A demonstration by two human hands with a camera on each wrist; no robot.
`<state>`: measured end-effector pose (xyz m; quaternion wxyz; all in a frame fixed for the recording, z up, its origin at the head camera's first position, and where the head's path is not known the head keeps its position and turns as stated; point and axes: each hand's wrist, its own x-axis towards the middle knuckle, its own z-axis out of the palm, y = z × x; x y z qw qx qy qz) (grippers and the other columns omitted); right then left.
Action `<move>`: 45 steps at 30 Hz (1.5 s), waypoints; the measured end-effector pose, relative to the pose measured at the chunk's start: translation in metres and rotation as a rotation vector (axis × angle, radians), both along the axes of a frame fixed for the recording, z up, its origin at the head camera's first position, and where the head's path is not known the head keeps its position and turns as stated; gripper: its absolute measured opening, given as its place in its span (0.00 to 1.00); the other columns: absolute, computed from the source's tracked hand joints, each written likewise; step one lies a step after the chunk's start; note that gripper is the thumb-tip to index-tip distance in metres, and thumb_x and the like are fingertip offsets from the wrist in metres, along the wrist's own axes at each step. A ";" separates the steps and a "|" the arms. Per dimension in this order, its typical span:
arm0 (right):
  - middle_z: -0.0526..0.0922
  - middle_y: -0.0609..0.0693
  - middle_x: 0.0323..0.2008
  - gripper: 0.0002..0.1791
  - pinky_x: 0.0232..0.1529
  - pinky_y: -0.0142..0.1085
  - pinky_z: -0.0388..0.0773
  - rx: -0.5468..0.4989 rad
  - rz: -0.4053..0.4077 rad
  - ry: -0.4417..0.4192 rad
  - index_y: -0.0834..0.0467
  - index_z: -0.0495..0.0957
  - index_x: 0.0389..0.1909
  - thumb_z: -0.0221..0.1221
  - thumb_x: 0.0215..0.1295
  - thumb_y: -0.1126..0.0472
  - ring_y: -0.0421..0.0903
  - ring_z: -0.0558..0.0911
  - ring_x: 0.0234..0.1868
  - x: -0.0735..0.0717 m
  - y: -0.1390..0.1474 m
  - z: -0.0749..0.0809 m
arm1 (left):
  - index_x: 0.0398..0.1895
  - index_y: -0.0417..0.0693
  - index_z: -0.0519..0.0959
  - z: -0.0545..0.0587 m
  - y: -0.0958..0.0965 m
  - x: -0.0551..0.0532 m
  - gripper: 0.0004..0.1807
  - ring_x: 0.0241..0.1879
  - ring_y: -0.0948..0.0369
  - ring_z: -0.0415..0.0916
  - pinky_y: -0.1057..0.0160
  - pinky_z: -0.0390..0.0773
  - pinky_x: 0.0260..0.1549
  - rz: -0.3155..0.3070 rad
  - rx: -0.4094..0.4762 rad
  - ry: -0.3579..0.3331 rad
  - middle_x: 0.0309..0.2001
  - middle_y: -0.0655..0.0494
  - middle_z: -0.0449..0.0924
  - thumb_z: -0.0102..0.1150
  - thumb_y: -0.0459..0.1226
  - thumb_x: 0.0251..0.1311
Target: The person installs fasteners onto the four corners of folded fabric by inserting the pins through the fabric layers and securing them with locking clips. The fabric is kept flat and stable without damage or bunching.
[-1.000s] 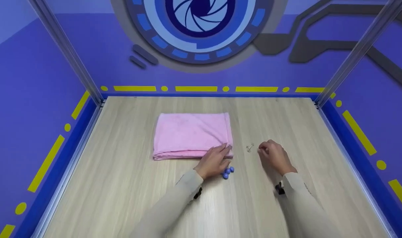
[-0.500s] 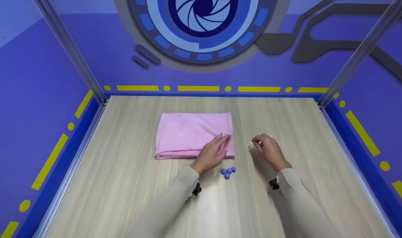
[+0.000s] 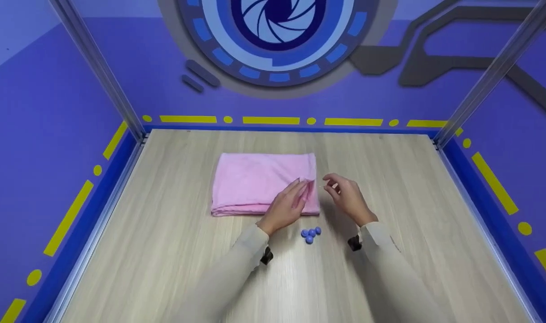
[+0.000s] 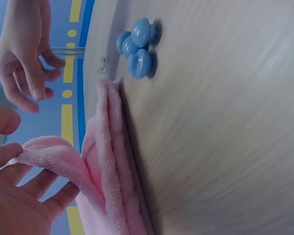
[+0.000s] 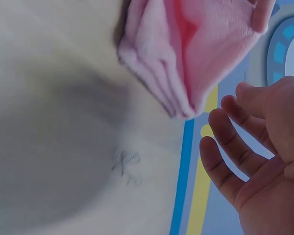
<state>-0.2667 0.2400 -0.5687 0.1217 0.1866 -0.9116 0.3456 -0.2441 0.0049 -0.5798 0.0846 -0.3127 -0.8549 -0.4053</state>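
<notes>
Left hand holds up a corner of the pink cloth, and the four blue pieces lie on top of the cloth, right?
Not quite: the four blue pieces lie on the table, not on the pink cloth, as the head view shows. The left hand does hold up a corner.

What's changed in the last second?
Right hand moved left to beside the pink cloth, now pinching a tiny thin item. Left hand, resting on the cloth before, now holds up its top near-right corner. Unchanged: the cloth's place; the blue knobs; some clear pieces still on the table.
</notes>
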 end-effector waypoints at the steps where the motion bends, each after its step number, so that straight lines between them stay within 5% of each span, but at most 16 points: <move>1: 0.87 0.54 0.37 0.13 0.35 0.45 0.84 -0.006 0.000 -0.005 0.60 0.82 0.53 0.64 0.69 0.68 0.47 0.84 0.32 0.000 -0.003 0.000 | 0.73 0.34 0.67 0.000 0.000 0.001 0.29 0.75 0.47 0.60 0.54 0.60 0.74 0.001 0.001 -0.011 0.72 0.38 0.68 0.55 0.32 0.71; 8: 0.88 0.55 0.36 0.20 0.33 0.44 0.84 -0.038 0.020 0.009 0.60 0.79 0.60 0.64 0.69 0.69 0.48 0.84 0.30 -0.005 -0.020 0.003 | 0.74 0.34 0.66 0.001 -0.002 0.001 0.29 0.76 0.47 0.59 0.52 0.59 0.74 0.000 0.032 -0.043 0.74 0.39 0.66 0.53 0.32 0.71; 45: 0.89 0.55 0.41 0.14 0.39 0.44 0.86 -0.039 0.043 0.028 0.61 0.86 0.53 0.66 0.68 0.67 0.48 0.87 0.38 -0.012 -0.044 0.002 | 0.77 0.40 0.65 0.006 -0.004 0.004 0.30 0.75 0.48 0.61 0.50 0.62 0.73 0.016 0.039 -0.069 0.75 0.38 0.63 0.51 0.38 0.74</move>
